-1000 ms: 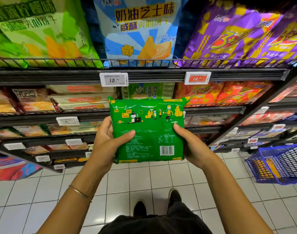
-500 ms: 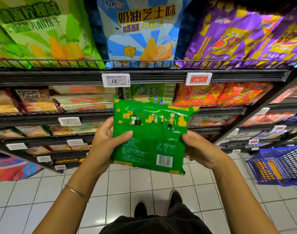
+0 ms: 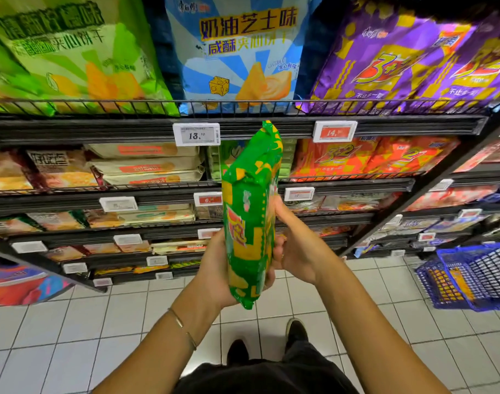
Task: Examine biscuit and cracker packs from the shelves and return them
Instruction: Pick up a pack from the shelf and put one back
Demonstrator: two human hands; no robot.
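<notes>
Head view: one green pack (image 3: 250,223) stands upright and edge-on in the centre of the frame, in front of the shelves. Its film is glossy and crinkled, with yellow squares and a red mark. Two hands hold it: the left hand (image 3: 214,268) wraps around its lower part, and the right hand (image 3: 295,251) grips its right side. A thin metal bracelet (image 3: 183,328) is on the left wrist. At the lower right is a blue mesh basket (image 3: 470,277) on the white tiled floor (image 3: 72,336).
</notes>
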